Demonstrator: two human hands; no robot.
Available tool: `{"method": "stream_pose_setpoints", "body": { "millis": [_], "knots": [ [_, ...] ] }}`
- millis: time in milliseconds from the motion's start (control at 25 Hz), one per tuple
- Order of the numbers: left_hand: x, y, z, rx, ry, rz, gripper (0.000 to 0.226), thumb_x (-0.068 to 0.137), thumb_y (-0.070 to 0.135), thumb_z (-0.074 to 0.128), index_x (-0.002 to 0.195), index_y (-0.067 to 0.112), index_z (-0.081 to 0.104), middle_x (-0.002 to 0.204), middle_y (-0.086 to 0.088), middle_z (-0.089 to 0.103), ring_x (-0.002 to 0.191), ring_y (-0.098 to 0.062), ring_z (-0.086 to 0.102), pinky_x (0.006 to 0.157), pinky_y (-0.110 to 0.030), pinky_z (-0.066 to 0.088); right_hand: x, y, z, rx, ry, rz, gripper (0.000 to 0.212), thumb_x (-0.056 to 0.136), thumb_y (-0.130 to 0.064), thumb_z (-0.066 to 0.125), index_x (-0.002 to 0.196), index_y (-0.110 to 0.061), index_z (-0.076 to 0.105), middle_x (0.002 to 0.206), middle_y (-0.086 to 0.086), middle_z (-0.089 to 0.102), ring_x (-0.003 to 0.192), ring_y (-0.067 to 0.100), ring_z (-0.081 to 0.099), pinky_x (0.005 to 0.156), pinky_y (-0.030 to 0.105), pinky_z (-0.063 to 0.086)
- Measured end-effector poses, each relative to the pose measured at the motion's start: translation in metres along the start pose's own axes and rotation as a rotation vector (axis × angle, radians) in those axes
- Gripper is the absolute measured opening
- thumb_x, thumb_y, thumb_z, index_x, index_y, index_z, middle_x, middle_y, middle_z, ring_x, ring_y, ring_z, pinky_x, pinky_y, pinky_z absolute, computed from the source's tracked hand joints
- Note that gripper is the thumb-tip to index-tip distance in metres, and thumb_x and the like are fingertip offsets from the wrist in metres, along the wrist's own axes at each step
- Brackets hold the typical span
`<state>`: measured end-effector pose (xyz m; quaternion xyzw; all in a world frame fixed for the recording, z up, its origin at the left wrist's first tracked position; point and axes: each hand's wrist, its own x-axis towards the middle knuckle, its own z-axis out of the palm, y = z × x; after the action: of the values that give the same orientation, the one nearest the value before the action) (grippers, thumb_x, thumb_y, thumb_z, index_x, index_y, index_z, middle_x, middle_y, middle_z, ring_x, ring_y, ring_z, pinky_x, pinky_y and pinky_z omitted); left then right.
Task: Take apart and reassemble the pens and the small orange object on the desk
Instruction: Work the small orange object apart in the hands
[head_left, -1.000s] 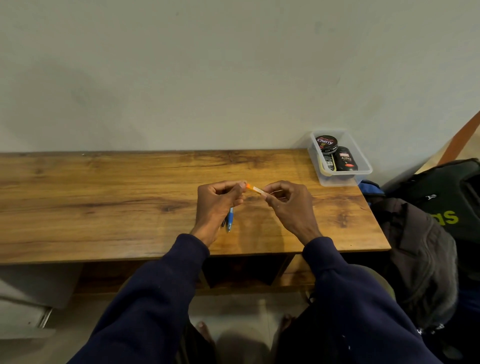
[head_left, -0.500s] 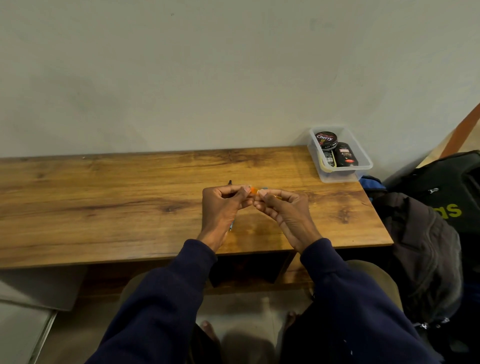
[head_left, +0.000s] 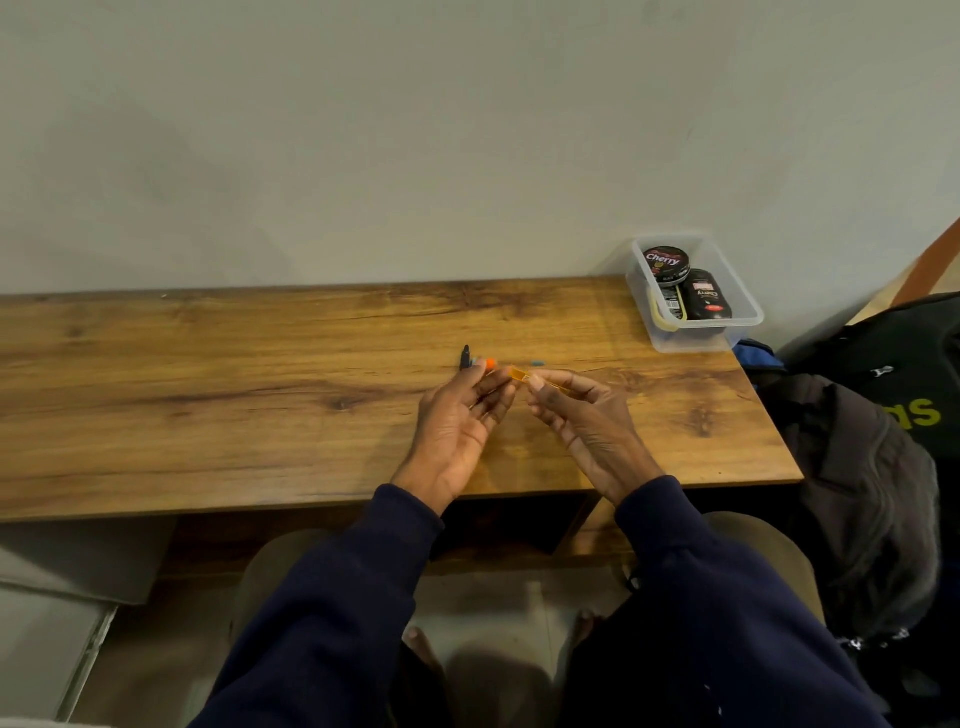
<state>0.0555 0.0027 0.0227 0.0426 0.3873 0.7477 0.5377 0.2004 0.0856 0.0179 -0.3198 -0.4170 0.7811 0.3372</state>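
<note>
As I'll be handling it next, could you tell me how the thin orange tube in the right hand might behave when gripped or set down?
The orange tube looks thin and see-through, so probably light and easily cracked. The right hand holds it by a fingertip pinch, suggesting little weight. If round, it may roll on the flat desk.
</note>
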Motion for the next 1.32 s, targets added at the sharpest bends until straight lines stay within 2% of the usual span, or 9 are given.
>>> {"method": "stream_pose_setpoints", "body": {
  "millis": [120,240,440,600,720,880,960,1080,1320],
  "knots": [
    [0.000,0.006,-0.001,-0.152,-0.001,-0.099,0.012,0.099,0.013,0.062,0.108,0.006,0.066,0.096,-0.013,0.077,0.087,-0.019,0.077,0.085,-0.032,0.060,-0.003,0.000,0.002,-0.115,-0.047,-0.056,0.024,0.073,-0.015,0.085,0.097,-0.011,0.080,0.099,0.009,0.078,0.087,0.017,0.071,0.072,0.023,0.059],
    [-0.001,0.008,-0.003,-0.235,-0.054,-0.132,0.018,0.101,0.020,0.056,0.116,0.010,0.062,0.109,-0.013,0.074,0.104,-0.026,0.071,0.102,-0.041,0.051,-0.006,0.000,0.005,-0.290,-0.141,-0.120,0.026,0.078,-0.017,0.085,0.102,-0.010,0.080,0.105,0.009,0.078,0.089,0.016,0.069,0.072,0.023,0.057],
    [0.002,0.005,-0.007,-0.271,-0.159,-0.175,0.021,0.106,0.025,0.046,0.096,0.016,0.063,0.122,-0.012,0.070,0.120,-0.030,0.063,0.112,-0.050,0.045,-0.007,0.008,0.014,-0.516,-0.195,-0.109,0.018,0.089,-0.013,0.078,0.106,-0.008,0.079,0.101,0.012,0.078,0.085,0.016,0.068,0.070,0.025,0.057],
    [0.005,0.005,-0.011,-0.276,-0.223,-0.181,0.025,0.110,0.026,0.039,0.102,0.016,0.060,0.126,-0.012,0.067,0.131,-0.031,0.058,0.124,-0.052,0.030,-0.007,0.008,0.015,-0.596,-0.182,-0.131,0.016,0.089,-0.015,0.078,0.104,-0.009,0.079,0.097,0.010,0.079,0.080,0.018,0.067,0.073,0.030,0.057],
    [0.006,0.003,-0.012,-0.306,-0.242,-0.187,0.024,0.111,0.025,0.037,0.104,0.016,0.058,0.127,-0.011,0.066,0.136,-0.031,0.055,0.123,-0.052,0.032,-0.005,0.001,0.020,-0.699,-0.211,-0.194,0.009,0.091,-0.010,0.076,0.099,-0.011,0.080,0.093,0.006,0.078,0.074,0.013,0.067,0.068,0.025,0.057],
    [0.004,0.001,-0.013,-0.313,-0.218,-0.193,0.022,0.109,0.025,0.040,0.102,0.017,0.059,0.127,-0.009,0.067,0.132,-0.029,0.060,0.106,-0.043,0.047,-0.005,-0.010,0.029,-0.903,-0.242,-0.254,0.008,0.092,-0.011,0.074,0.096,-0.015,0.080,0.087,-0.003,0.078,0.073,0.004,0.069,0.065,0.020,0.054],
    [0.004,0.000,-0.013,-0.300,-0.211,-0.183,0.020,0.107,0.026,0.043,0.101,0.017,0.060,0.127,-0.008,0.067,0.131,-0.028,0.062,0.101,-0.040,0.050,-0.003,-0.014,0.033,-1.009,-0.253,-0.285,0.007,0.092,-0.013,0.074,0.095,-0.017,0.079,0.087,-0.002,0.078,0.077,0.010,0.071,0.068,0.029,0.059],
    [0.003,-0.001,-0.013,-0.302,-0.205,-0.171,0.019,0.107,0.024,0.045,0.100,0.016,0.061,0.124,-0.009,0.070,0.130,-0.028,0.063,0.118,-0.051,0.039,0.000,-0.020,0.040,-1.099,-0.270,-0.302,0.006,0.091,-0.015,0.074,0.095,-0.018,0.078,0.088,-0.001,0.077,0.081,0.020,0.072,0.077,0.047,0.061],
    [0.004,0.000,-0.012,-0.320,-0.226,-0.158,0.013,0.103,0.022,0.054,0.101,0.014,0.064,0.128,-0.012,0.069,0.132,-0.029,0.063,0.114,-0.048,0.045,0.005,-0.029,0.044,-1.157,-0.307,-0.326,0.014,0.088,-0.011,0.074,0.091,-0.024,0.078,0.074,-0.021,0.070,0.063,0.007,0.062,0.057,0.019,0.050]
  ]
}}
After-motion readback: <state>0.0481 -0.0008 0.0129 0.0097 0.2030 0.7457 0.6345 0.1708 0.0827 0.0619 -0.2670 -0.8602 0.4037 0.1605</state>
